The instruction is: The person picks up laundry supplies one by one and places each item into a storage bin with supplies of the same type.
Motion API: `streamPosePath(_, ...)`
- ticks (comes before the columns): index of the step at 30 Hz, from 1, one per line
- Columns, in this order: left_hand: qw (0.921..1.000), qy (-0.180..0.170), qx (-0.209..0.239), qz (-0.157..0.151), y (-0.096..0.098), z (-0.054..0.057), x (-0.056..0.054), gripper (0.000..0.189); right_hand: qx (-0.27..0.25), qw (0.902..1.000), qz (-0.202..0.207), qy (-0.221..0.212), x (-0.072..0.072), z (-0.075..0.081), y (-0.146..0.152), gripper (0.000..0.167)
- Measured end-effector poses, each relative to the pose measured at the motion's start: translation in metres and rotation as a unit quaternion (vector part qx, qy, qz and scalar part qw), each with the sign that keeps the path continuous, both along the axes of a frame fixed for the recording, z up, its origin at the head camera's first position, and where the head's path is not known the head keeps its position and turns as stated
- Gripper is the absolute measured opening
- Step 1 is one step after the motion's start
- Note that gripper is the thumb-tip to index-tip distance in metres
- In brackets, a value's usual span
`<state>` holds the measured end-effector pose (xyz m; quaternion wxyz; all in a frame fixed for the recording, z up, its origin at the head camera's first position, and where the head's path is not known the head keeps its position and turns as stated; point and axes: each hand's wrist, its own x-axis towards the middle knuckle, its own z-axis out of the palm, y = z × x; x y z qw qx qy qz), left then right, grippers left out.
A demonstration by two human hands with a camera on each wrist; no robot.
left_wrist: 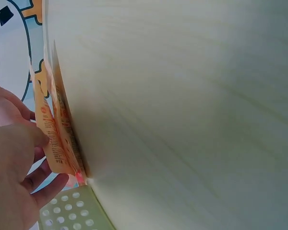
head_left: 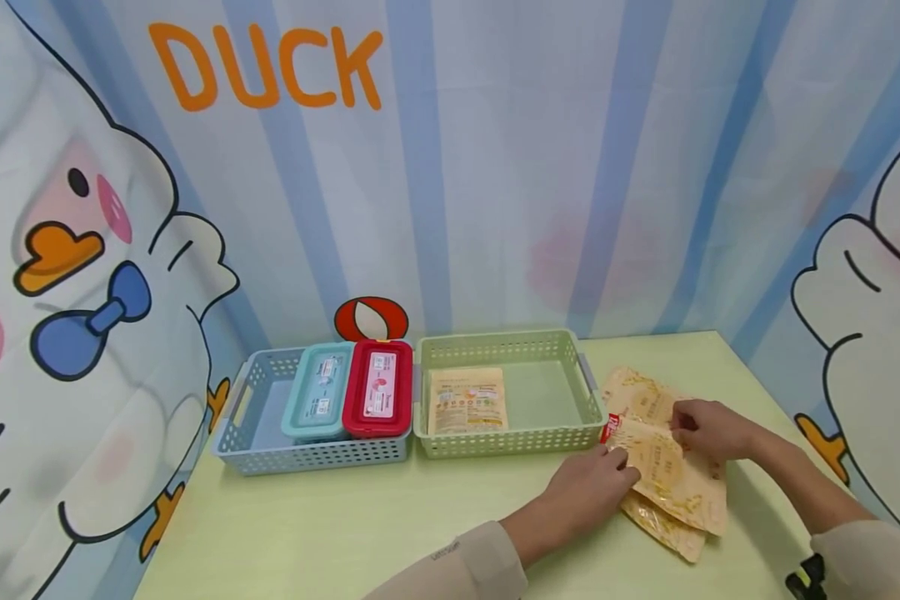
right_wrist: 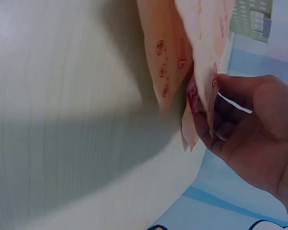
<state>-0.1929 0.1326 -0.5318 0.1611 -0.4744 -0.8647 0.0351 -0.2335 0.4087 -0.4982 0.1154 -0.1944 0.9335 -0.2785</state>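
Note:
Tan food pouches (head_left: 678,483) with yellow print overlap in a pile at the table's right side. My right hand (head_left: 712,429) pinches the edge of the upper pouch between thumb and fingers; the right wrist view shows that edge (right_wrist: 206,91) lifted, with other pouches behind it. At the near left side, my left hand (head_left: 588,487) holds the same pouch's edge, its thumb on the printed face (left_wrist: 55,143) in the left wrist view. A small red patch (head_left: 610,427) shows by the left fingertips. The lower pouches are partly hidden.
Left of the pile stands a green basket (head_left: 495,446) with one tan pouch (head_left: 467,402) lying in it. Beside that, a blue basket (head_left: 307,458) contains a teal-lidded box (head_left: 318,390) and a red-lidded box (head_left: 378,387). A striped duck-print curtain (head_left: 495,167) backs the table.

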Motion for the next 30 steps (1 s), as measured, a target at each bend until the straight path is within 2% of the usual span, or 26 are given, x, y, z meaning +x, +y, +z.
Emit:
streamPosePath(4,0.9992,-0.031,0.017,0.021,-0.005,0.005,-0.001,0.015,-0.042,0.9983,0.016,-0.036,-0.002,0.01,0.006,0.006)
streamPosePath(7,0.9962,-0.067,0.042,0.037,-0.011,0.01,-0.002,0.013,-0.096,0.992,0.038,-0.072,-0.004,0.021,0.011,0.008)
streamPosePath(10,0.9914,-0.098,0.078,0.041,-0.017,0.012,-0.005,0.012,-0.136,0.9841,0.044,-0.105,-0.006,0.036,0.018,0.012)
streamPosePath(14,0.9879,-0.107,0.107,0.033,-0.022,0.013,-0.009,0.011,-0.147,0.9811,0.03,-0.122,-0.006,0.055,0.027,0.02)
streamPosePath(18,0.9855,-0.107,0.126,0.039,-0.023,0.013,-0.01,0.012,-0.176,0.9737,0.026,-0.142,-0.007,0.064,0.032,0.029)
streamPosePath(21,0.9791,-0.125,0.151,0.053,-0.024,0.013,-0.01,0.012,-0.238,0.9566,0.046,-0.161,-0.008,0.066,0.035,0.036)
streamPosePath(25,0.9666,-0.156,0.192,0.066,-0.026,0.015,-0.01,0.011,-0.318,0.9277,0.078,-0.179,-0.009,0.068,0.038,0.038)
streamPosePath(27,0.9602,-0.165,0.216,0.065,-0.027,0.018,-0.012,0.01,-0.331,0.9238,0.088,-0.171,-0.009,0.07,0.038,0.037)
streamPosePath(30,0.9503,-0.174,0.252,0.059,-0.03,0.024,-0.013,0.007,-0.323,0.9312,0.09,-0.143,-0.009,0.072,0.036,0.032)
